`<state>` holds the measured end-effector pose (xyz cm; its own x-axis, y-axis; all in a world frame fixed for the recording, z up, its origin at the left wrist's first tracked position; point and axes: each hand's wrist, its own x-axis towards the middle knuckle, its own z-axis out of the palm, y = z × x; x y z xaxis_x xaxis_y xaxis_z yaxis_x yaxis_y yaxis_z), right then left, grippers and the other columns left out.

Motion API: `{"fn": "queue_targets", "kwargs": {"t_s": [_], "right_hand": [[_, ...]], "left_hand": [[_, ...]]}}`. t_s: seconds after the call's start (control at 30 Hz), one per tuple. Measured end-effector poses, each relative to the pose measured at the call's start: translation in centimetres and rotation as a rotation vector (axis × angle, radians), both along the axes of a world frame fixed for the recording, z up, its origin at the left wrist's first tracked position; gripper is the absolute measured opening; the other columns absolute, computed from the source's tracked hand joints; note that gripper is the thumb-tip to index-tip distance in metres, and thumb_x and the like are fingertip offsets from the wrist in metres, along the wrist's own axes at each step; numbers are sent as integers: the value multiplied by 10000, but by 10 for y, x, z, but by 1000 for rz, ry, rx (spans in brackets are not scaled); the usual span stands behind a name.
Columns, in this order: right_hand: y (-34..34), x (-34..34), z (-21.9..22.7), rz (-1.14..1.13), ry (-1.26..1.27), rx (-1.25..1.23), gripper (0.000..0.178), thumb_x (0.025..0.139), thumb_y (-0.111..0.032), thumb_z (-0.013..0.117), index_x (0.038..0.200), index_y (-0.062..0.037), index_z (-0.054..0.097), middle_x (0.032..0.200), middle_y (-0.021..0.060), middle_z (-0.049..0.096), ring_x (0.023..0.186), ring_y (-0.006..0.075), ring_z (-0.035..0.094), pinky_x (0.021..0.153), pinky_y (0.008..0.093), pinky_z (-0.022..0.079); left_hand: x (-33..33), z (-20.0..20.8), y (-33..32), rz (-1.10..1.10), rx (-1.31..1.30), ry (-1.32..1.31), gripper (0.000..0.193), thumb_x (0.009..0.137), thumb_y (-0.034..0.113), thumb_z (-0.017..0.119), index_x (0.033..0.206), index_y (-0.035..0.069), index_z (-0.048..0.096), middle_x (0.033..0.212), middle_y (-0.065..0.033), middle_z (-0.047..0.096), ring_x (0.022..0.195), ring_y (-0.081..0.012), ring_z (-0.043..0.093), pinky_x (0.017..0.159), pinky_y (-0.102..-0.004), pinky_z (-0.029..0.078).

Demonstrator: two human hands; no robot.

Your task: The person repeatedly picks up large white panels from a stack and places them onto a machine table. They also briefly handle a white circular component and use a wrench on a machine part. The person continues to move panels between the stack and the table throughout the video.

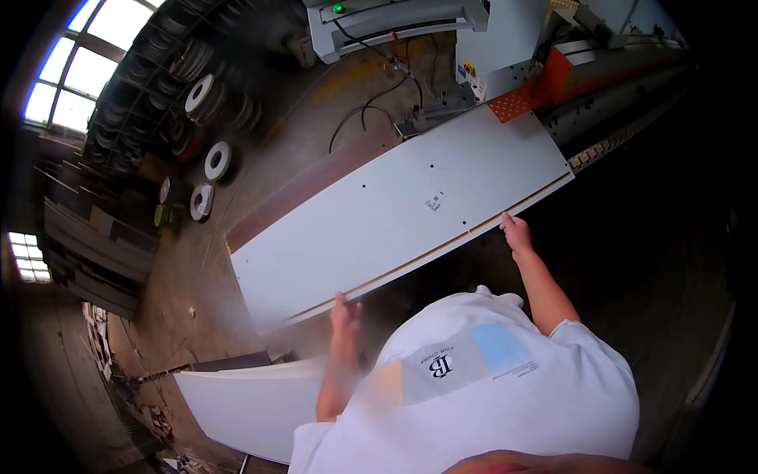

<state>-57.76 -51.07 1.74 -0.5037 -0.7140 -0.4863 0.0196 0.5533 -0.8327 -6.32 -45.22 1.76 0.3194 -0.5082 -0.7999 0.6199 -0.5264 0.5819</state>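
Note:
A long white panel (379, 213) lies slantwise in front of me, with a narrow groove along its near edge, a few small dark holes and a printed label (435, 201). My left hand (346, 317) is at the near edge towards the panel's left end, thumb up against the rim. Further right along the same edge, my right hand (516, 235) grips it with the thumb on top. The fingers under the panel are hidden. At its far right end the panel meets a machine with an orange perforated plate (512, 107).
A brown board edge (316, 178) runs along the panel's far side. Another white panel (245, 403) lies at lower left. Edge-banding rolls (218, 160) stand on the floor beside a full rack (158, 71). Black cables (367, 107) hang by the machine. Stacked boards (95, 245) are at far left.

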Motion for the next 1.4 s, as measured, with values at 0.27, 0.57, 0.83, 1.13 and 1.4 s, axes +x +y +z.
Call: {"fn": "queue_targets", "kwargs": {"t_s": [0.27, 0.57, 0.83, 1.13, 1.4], "right_hand": [[-16, -91, -26, -68, 129, -80, 424, 951, -427, 580, 702, -86, 553, 557, -46, 398, 456, 73, 351, 435, 272, 271], [-25, -145, -10, -337, -3, -36, 470, 920, -498, 605, 733, -67, 587, 608, -14, 489, 465, 105, 402, 439, 285, 312], [-1, -9, 9, 63, -58, 77, 545, 869, -583, 637, 703, -64, 638, 511, -32, 451, 431, 62, 389, 415, 245, 290], [2, 22, -7, 115, -122, 31, 483, 906, -484, 657, 697, -52, 602, 529, -49, 437, 450, 52, 368, 420, 232, 274], [-4, -33, -17, -16, -118, 24, 484, 872, -506, 695, 657, -92, 562, 537, -53, 449, 443, 47, 363, 425, 229, 269]], "left_hand": [[-94, 16, -19, -117, 32, 101, 359, 1014, 385, 504, 1238, 104, 513, 1140, -62, 636, 1032, -249, 637, 651, -302, 493], [-173, 40, -30, -384, 7, 222, 373, 1026, 381, 473, 1182, 45, 514, 1132, -150, 651, 994, -255, 656, 690, -324, 500], [-103, 32, 1, -511, 24, 76, 522, 1002, 486, 466, 1166, 2, 570, 974, -113, 700, 753, -176, 653, 639, -290, 487], [-61, 6, 7, -237, -12, -138, 366, 1001, 432, 505, 886, 85, 520, 742, -57, 606, 615, -139, 574, 527, -255, 442], [-106, 25, -9, -442, 64, -51, 421, 989, 460, 521, 985, 42, 574, 862, -104, 691, 675, -150, 625, 608, -272, 491]]}}
